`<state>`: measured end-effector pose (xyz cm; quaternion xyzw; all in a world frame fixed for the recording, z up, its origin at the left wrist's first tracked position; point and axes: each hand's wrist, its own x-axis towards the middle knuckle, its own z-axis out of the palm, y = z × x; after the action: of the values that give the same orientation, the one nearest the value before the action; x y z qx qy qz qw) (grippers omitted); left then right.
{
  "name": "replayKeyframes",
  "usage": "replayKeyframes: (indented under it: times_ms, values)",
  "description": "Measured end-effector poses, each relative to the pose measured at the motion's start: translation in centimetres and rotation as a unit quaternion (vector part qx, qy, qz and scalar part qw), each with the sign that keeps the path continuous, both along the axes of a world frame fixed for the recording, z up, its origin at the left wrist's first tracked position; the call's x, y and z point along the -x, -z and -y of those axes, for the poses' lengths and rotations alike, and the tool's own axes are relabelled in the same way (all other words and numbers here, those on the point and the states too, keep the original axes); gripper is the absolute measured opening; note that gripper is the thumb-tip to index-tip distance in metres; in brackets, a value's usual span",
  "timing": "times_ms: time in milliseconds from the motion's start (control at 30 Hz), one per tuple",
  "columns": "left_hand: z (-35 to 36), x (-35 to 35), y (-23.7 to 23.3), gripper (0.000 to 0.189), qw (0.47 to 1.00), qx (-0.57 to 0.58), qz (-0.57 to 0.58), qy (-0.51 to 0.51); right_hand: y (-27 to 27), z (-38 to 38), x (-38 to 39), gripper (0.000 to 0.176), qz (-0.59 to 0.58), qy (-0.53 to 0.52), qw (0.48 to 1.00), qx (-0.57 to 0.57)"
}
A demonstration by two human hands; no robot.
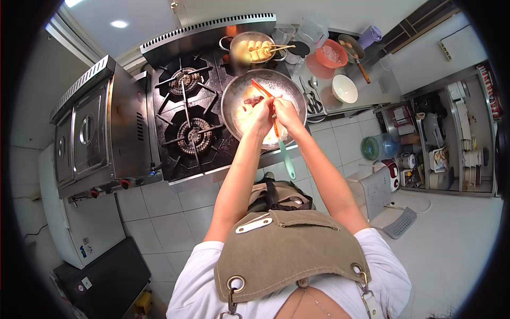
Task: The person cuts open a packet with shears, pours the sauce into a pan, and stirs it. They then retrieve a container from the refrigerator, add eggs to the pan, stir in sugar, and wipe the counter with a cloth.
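Both my hands are over a wide wok (227, 106) on the stove, close together with fingers closed. My left hand (262, 114) and my right hand (287, 112) pinch a narrow orange-red strip (259, 86), packet-like in look, whose upper end sticks out past my fingers; I cannot tell exactly what it is. Dark red lumps (254, 100) lie in the wok beside my left hand, among pale, brightly lit food. A utensil with a mint-green handle (287, 160) leans over the near rim, its head hidden; an orange section shows just above that handle, below my hands.
Behind the wok stands a pot (241, 40) with skewered food (260, 50). Two bare burners (194, 135) lie left. The right counter holds a red bowl (330, 55), a white bowl (345, 89), a small pan (351, 47), a purple jug (370, 36) and utensils (312, 98).
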<state>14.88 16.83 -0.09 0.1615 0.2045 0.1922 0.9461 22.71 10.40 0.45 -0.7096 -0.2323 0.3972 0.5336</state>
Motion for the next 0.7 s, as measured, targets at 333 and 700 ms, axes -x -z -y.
replayKeyframes:
  times_ms: [333, 700]
  values:
    - [0.7, 0.0, 0.1, 0.024, 0.996, -0.062, -0.048, -0.030, -2.3, 1.3, 1.4, 0.031, 0.479, -0.085, 0.873, 0.049]
    - [-1.2, -1.8, -0.7, 0.022, 0.989, -0.081, -0.093, -0.079, -2.2, 1.6, 0.8, 0.015, 0.606, -0.043, 0.794, -0.004]
